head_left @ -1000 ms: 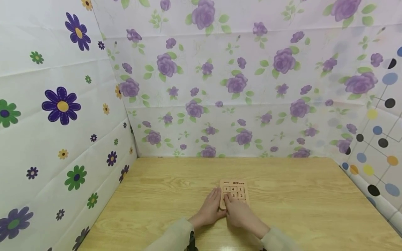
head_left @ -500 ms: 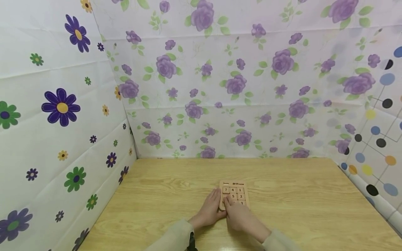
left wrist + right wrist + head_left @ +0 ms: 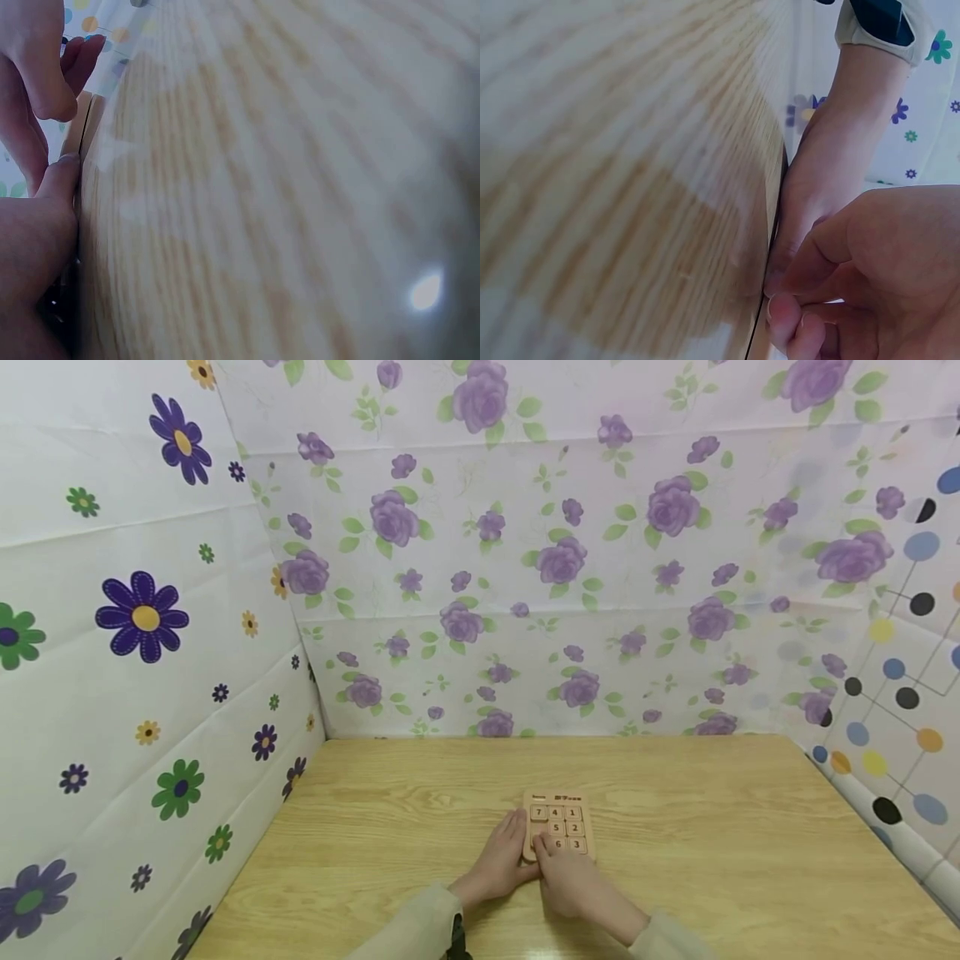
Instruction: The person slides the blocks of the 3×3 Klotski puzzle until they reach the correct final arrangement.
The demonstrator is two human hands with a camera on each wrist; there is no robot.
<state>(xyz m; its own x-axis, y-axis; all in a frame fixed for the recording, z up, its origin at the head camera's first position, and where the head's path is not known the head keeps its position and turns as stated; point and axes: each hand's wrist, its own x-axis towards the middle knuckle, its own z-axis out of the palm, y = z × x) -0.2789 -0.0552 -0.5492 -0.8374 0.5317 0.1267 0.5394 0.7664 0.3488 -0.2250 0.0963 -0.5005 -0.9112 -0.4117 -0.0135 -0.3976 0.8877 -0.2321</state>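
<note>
A wooden number slide puzzle (image 3: 586, 818) lies on the table in the head view. Its tiles read 7, 4, 1 in the top row, with 5 and 2 below, then 6 and 3. At the left of the middle row a bare slot shows. My left hand (image 3: 497, 860) lies along the puzzle's left side with straight fingers, its thumb at the near edge; the thumb (image 3: 64, 176) shows against that edge in the left wrist view. My right hand (image 3: 570, 878) reaches over the near left corner, a finger touching the lower-left spot, which it hides.
The wood-grain table (image 3: 697, 827) spreads around the puzzle. A purple-rose cloth (image 3: 525, 568) hangs behind it, a daisy-print cloth (image 3: 187, 693) on the left and a dotted cloth (image 3: 900, 727) on the right.
My right fingertip has slid slightly toward me, baring the left slot of the middle row and uncovering the 6 and 3. The left hand stays in place. The head view shifts slightly.
</note>
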